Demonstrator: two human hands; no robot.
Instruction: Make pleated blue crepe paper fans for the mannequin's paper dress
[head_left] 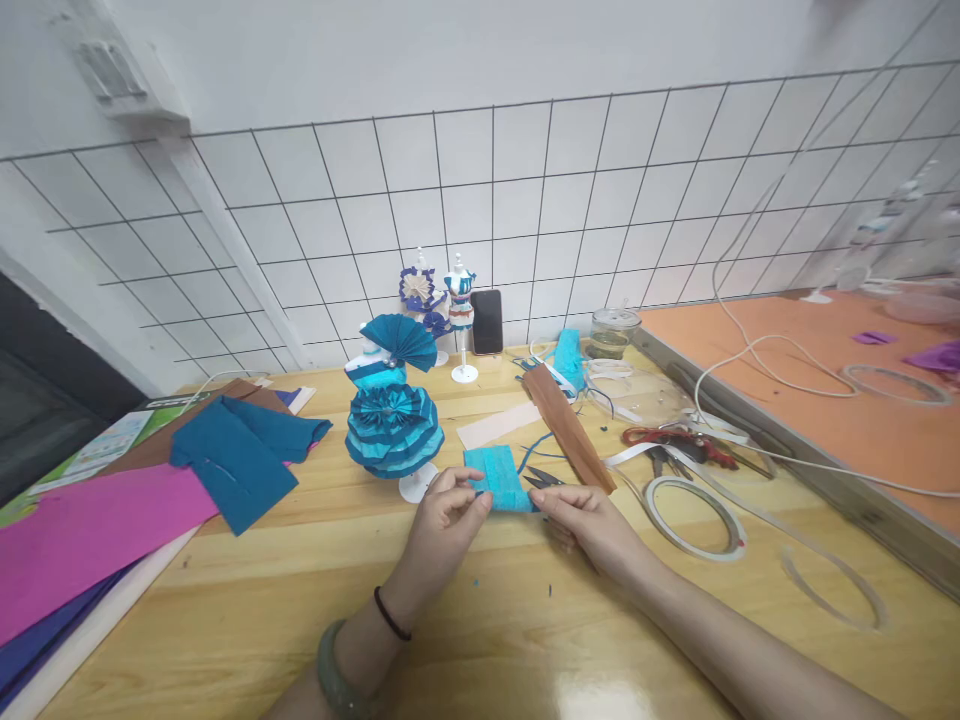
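Note:
A small rectangle of light blue crepe paper (491, 464) is in front of me. With closed fingertips my left hand (448, 520) pinches its near left edge. Opposite it, my right hand (592, 522) pinches the near right corner, where a bit of dark blue shows at the fingertips. Scissors (541, 478) lie just behind my right fingers, their handles hidden. Beyond my left hand stands a small dress-form figure in a tiered blue paper skirt (395, 430), with a pleated teal fan (401, 342) at its top.
Folded teal paper (232, 460) and pink paper (112, 535) lie left. A brown paper strip (570, 430), a tape roll (696, 518), loose ribbons and a glass jar (611, 333) are right. Two dress forms and a phone (487, 322) stand at the wall. A cable crosses the orange table (810, 340).

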